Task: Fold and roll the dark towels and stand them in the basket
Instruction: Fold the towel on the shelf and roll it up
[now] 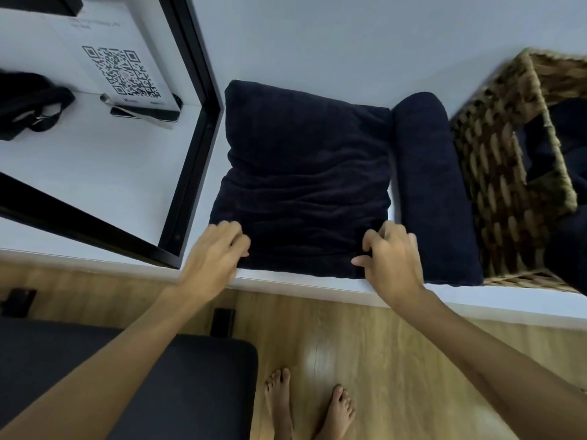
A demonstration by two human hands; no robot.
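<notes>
A dark navy towel (305,173) lies folded flat on the white table (317,42), wrinkled across its near half. My left hand (216,255) grips its near left corner with curled fingers. My right hand (390,258) pinches its near right corner. A second dark towel (428,185), rolled into a long cylinder, lies just right of the flat one. The woven basket (495,192) stands at the right edge, with more dark cloth (568,134) inside it.
A black frame (197,128) stands left of the towel, with a QR-code card (124,71) and a black strap (35,103) behind it. Below the table edge are a wooden floor (397,360), a dark seat (127,376) and bare feet (311,404).
</notes>
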